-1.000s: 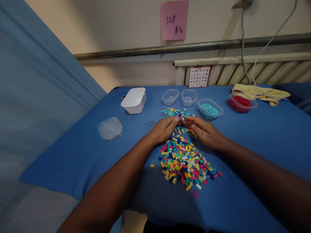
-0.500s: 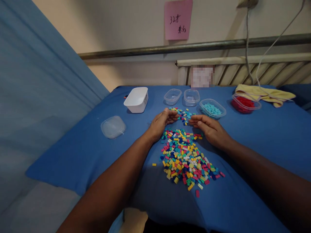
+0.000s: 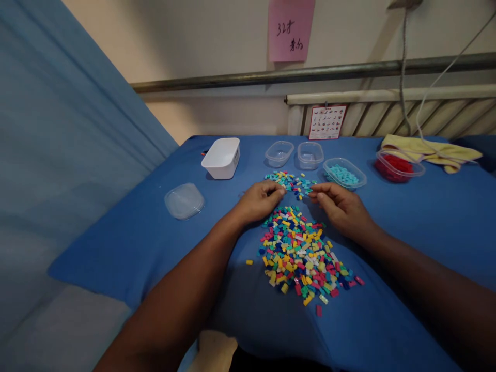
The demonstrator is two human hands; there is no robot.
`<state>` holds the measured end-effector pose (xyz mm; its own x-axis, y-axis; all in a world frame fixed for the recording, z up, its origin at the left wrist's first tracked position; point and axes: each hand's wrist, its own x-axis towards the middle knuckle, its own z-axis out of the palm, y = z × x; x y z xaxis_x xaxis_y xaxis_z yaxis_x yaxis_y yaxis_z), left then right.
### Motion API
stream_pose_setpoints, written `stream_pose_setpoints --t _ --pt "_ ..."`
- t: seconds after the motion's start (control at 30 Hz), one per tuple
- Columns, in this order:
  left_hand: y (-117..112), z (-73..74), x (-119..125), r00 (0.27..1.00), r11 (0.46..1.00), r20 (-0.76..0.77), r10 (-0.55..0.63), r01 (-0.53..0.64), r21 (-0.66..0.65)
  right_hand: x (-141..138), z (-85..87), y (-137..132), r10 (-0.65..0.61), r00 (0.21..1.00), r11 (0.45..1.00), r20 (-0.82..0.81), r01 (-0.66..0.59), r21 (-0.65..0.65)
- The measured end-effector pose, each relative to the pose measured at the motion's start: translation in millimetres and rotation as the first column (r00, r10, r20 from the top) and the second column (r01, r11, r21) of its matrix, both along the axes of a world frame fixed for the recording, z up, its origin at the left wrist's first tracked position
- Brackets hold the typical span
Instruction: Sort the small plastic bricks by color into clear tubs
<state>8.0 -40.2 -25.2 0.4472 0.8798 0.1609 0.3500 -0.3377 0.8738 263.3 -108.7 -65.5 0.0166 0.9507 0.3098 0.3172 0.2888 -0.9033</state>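
Note:
Small toy building bricks in many colours form a large pile (image 3: pixel 302 253) on the blue cloth in front of me. Beyond it lies a smaller scatter of bricks (image 3: pixel 284 179), mostly light blue. At the left edge of that scatter my left hand (image 3: pixel 260 202) has its fingers curled and its thumb against them; whatever is between the tips is too small to make out. My right hand (image 3: pixel 341 209) is at the scatter's right side, fingers loosely bent and thumb a little apart, with nothing visible in it.
Along the back stand a white tub (image 3: pixel 221 159), two clear containers (image 3: pixel 279 154), a container of light-blue bricks (image 3: pixel 344 173) and one of red pieces (image 3: pixel 397 168). A yellow cloth (image 3: pixel 430 147) lies at back right. Clear lids (image 3: pixel 184 201) lie left.
My left hand has gone from flat, stretched fingers to curled ones with the thumb brought in. The right fingers have bent slightly. The view has shifted a little.

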Motion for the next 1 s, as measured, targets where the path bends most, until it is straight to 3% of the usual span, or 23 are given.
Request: stream_pose_setpoints --t 0.1,0.2,0.4,0.5,0.6,0.83,1.0 --pt "-2.3 6.3 -7.9 0.981 0.988 -0.132 -0.145 0.151 0.033 1.0 -4.8 -0.2 0.017 0.995 0.999 0.101 -0.02 0.028" --pt "-0.9 9.2 -11.2 0.975 0.971 -0.067 -0.213 0.203 -0.123 1.4 -4.6 0.1 0.048 0.967 0.991 0.252 -0.077 0.107" --pt "12.2 8.5 -14.9 0.983 0.968 0.163 0.084 -0.041 -0.249 -3.7 1.3 0.8 0.142 0.87 0.956 0.471 -0.244 0.164" --pt "16.8 6.8 -17.2 0.968 0.962 0.17 0.183 -0.141 -0.235 -4.0 3.2 -0.6 0.183 0.88 0.948 0.439 -0.277 0.159" --pt "17.8 4.5 -18.8 0.977 0.965 0.131 0.166 -0.133 -0.228 -0.8 3.3 -2.6 0.171 0.931 0.959 0.323 -0.232 0.163" --pt "11.9 3.5 -18.1 0.998 0.989 0.017 0.057 -0.054 -0.139 7.1 -0.9 1.1 -0.082 0.969 0.983 0.232 0.04 0.177" --pt "13.6 8.6 -24.3 0.998 0.997 -0.055 0.03 -0.034 -0.073 9.6 -6.2 6.5 -0.085 0.945 0.978 0.316 0.018 0.209"
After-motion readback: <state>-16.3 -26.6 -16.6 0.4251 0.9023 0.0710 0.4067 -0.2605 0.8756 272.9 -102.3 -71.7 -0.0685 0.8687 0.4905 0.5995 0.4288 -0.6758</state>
